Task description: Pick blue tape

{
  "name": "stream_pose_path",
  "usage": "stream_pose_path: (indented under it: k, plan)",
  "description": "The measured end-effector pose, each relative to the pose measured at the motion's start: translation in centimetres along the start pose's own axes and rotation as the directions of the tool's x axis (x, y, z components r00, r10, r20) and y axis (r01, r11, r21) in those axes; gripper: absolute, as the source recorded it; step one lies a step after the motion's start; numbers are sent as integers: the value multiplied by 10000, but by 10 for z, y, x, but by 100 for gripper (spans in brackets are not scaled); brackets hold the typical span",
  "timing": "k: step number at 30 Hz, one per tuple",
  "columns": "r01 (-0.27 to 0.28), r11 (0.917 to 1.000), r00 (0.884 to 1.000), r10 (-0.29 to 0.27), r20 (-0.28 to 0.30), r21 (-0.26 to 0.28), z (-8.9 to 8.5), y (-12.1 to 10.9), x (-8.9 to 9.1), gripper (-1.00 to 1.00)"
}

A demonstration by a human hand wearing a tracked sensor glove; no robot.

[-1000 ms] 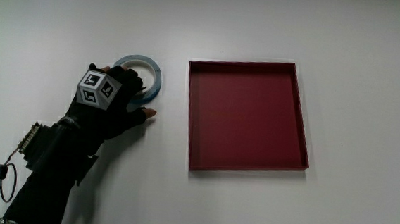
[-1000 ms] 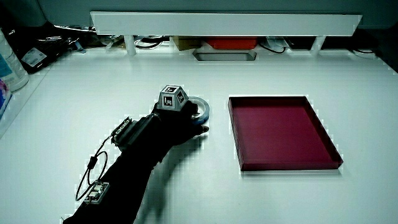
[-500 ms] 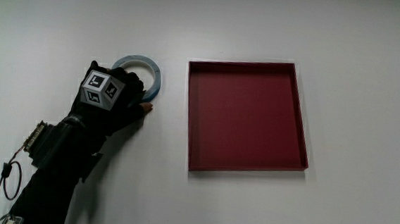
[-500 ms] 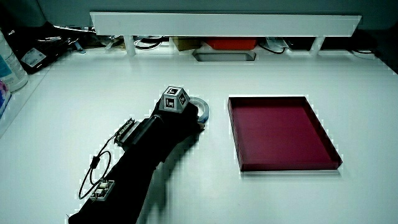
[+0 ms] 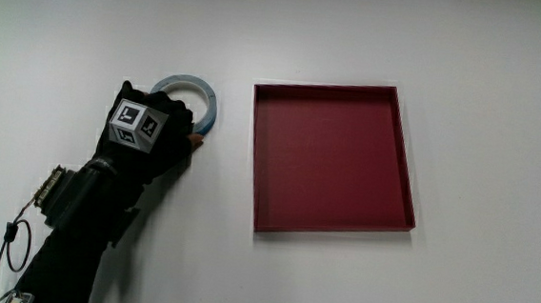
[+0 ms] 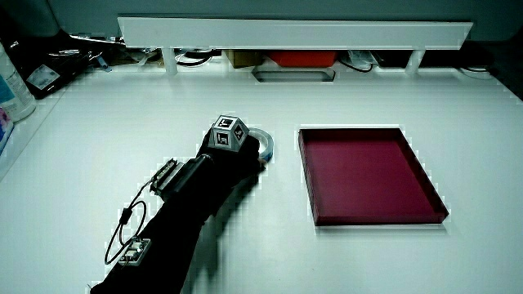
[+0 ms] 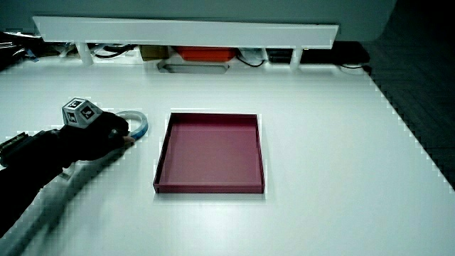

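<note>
In the main view the hand (image 5: 153, 126) lies on the table (image 5: 504, 82) over the nearer part of the blue tape (image 5: 207, 101), beside the red tray (image 5: 328, 222); its grip looks curled onto the ring's rim. In both side views the tape (image 6: 267, 140) (image 7: 141, 122) lies flat on the table. The grasp is probably closing; lifting comes next.

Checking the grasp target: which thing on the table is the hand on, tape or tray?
The blue tape; the hand covers its edge, apart from the red tray.
</note>
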Motion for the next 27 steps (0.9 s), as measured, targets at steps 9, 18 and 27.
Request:
stream_pose_path:
  k: [9, 18, 27]
  plan:
    - [40, 9983, 9991, -15, -430, 584, 1, 0, 2, 74]
    - [340, 9913, 9985, -282, -467, 1271, -4, -2, 1, 100]
    - [529, 9812, 9986, -522, -85, 1858, 4, -12, -2, 100]
